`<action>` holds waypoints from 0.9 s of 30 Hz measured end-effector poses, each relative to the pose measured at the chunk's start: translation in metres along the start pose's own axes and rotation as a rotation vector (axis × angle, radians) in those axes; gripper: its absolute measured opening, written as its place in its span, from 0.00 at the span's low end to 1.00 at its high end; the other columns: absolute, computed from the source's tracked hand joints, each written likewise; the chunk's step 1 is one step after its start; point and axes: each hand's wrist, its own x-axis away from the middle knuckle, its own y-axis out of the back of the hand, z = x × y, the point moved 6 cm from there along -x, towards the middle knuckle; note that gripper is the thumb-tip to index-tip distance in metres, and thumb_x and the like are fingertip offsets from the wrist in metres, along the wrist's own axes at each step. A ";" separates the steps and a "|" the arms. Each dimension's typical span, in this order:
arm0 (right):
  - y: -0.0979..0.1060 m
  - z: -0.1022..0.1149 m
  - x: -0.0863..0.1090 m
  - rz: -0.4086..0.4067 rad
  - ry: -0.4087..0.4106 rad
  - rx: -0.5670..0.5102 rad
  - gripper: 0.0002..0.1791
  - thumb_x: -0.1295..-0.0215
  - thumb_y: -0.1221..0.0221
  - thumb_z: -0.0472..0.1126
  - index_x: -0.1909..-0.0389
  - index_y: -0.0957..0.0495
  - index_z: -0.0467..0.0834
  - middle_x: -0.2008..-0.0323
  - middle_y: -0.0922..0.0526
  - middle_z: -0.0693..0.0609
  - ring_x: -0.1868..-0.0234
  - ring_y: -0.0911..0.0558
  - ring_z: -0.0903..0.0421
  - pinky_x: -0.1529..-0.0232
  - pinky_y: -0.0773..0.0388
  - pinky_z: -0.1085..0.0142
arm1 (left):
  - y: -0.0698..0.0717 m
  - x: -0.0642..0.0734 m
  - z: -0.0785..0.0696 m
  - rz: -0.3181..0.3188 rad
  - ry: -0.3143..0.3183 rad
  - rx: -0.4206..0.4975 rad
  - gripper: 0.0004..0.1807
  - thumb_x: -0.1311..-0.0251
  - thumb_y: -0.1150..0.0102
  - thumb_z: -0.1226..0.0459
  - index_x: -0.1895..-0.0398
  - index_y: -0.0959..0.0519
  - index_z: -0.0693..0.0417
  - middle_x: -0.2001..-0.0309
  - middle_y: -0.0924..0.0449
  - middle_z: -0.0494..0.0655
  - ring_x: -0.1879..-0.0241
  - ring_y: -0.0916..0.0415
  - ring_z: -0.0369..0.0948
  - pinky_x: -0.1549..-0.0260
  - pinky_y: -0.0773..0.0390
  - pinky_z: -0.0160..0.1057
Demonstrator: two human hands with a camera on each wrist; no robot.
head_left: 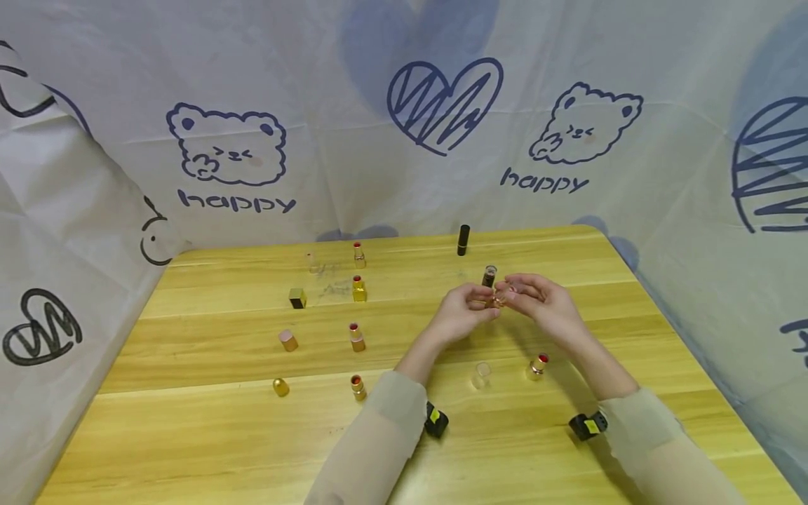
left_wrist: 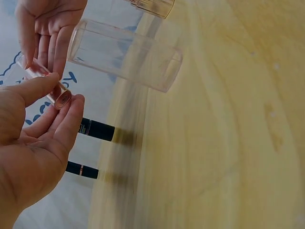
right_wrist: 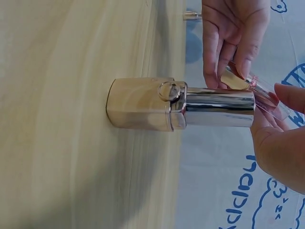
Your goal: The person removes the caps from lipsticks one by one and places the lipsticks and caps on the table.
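Observation:
Near the middle right of the table, both hands are raised around one lipstick with a gold base (right_wrist: 233,80) and a clear cap (right_wrist: 280,111). My left hand (head_left: 459,313) pinches the gold base between thumb and fingers. The clear cap end is pinched by my right hand (head_left: 544,308). Through the clear plastic a reddish tip shows in the right wrist view. Just behind the hands stands a dark tube with a clear top (head_left: 489,275). Closer to me are an uncapped gold lipstick (head_left: 537,367) and a separate clear cap (head_left: 481,376).
A black lipstick tube (head_left: 463,240) stands at the back edge. On the left, several open lipsticks, including a red one (head_left: 359,255), form a column. Beside them are their caps: a black-and-gold one (head_left: 297,298), a pink one (head_left: 288,340) and a gold one (head_left: 280,386).

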 end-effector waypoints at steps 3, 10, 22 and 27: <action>-0.001 0.000 -0.001 0.002 0.000 -0.002 0.27 0.22 0.40 0.44 0.30 0.31 0.35 0.34 0.22 0.37 0.41 0.18 0.62 0.43 0.18 0.70 | 0.000 0.000 0.001 0.003 0.004 0.002 0.19 0.33 0.31 0.66 0.41 0.21 0.61 0.49 0.15 0.50 0.50 0.17 0.42 0.50 0.15 0.37; -0.002 -0.001 -0.003 0.011 -0.003 -0.002 0.27 0.22 0.40 0.44 0.30 0.30 0.34 0.34 0.22 0.35 0.43 0.17 0.65 0.42 0.18 0.69 | 0.001 0.002 0.002 -0.013 -0.003 -0.027 0.14 0.33 0.31 0.66 0.47 0.18 0.60 0.54 0.15 0.48 0.54 0.17 0.40 0.54 0.15 0.35; -0.003 -0.002 -0.005 0.006 0.003 -0.046 0.25 0.21 0.43 0.38 0.29 0.32 0.31 0.35 0.23 0.31 0.45 0.16 0.65 0.43 0.18 0.67 | 0.004 0.004 0.001 -0.038 0.001 -0.063 0.13 0.33 0.30 0.64 0.50 0.17 0.60 0.57 0.16 0.46 0.59 0.19 0.38 0.61 0.16 0.35; 0.002 0.003 -0.005 -0.018 0.046 -0.061 0.26 0.21 0.43 0.38 0.29 0.32 0.29 0.35 0.23 0.30 0.47 0.15 0.65 0.43 0.17 0.67 | 0.006 0.004 0.002 -0.052 0.000 -0.085 0.12 0.34 0.29 0.64 0.52 0.16 0.59 0.58 0.16 0.46 0.61 0.19 0.38 0.63 0.17 0.34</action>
